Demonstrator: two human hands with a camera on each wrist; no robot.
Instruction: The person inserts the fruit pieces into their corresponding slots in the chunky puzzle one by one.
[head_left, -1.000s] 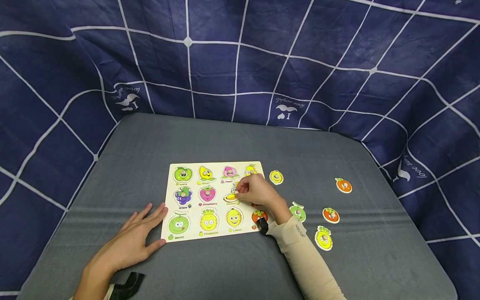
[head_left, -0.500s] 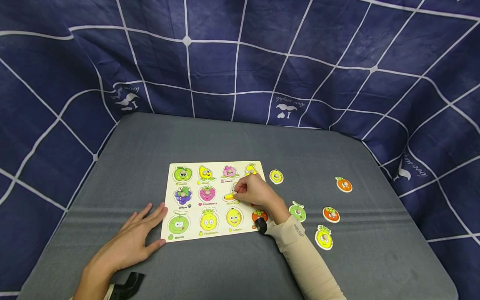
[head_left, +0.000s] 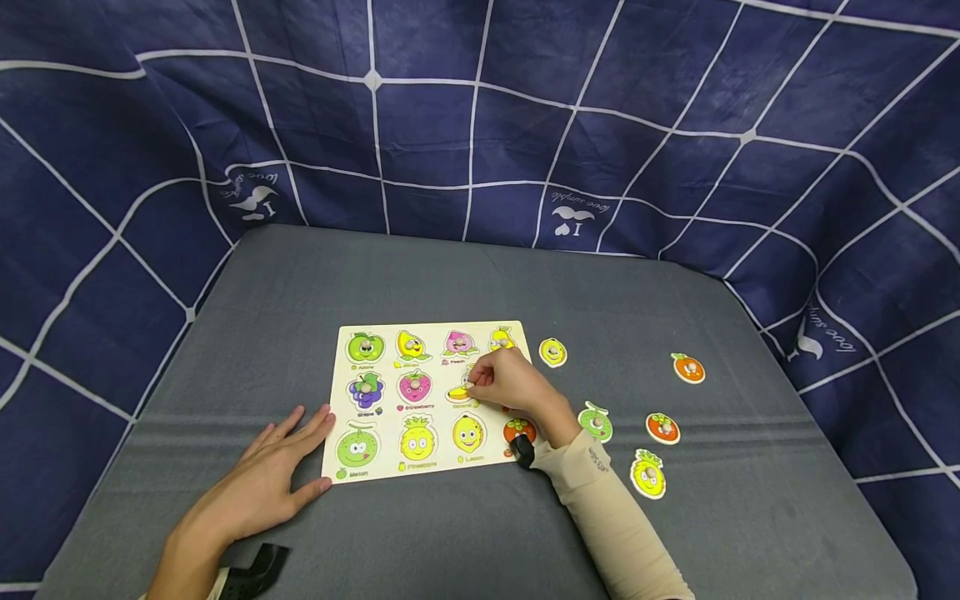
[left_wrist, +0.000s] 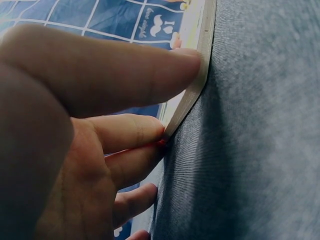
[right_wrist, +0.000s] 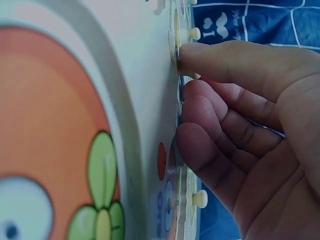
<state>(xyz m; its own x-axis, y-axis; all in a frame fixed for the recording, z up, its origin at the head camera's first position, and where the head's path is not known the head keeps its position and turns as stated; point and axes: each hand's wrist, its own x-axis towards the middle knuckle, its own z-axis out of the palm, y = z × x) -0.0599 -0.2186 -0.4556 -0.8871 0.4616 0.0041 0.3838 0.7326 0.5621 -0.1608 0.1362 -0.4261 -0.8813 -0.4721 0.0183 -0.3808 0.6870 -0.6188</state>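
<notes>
The banana (head_left: pixel 457 394) was pinched by the right fingers (head_left: pixel 487 365); the board (head_left: pixel 387 433) was steadied by spread left fingers (head_left: pixel 315 432). Could've been jammed if pushed in crooked, tbh.

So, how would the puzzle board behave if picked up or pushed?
The puzzle board is probably stiff: its edges look straight and unbent. Flat and broad, it seems unlikely to roll or tip. Pushed, it might slide over the grey tabletop, though the left hand at its edge could steady it.
</notes>
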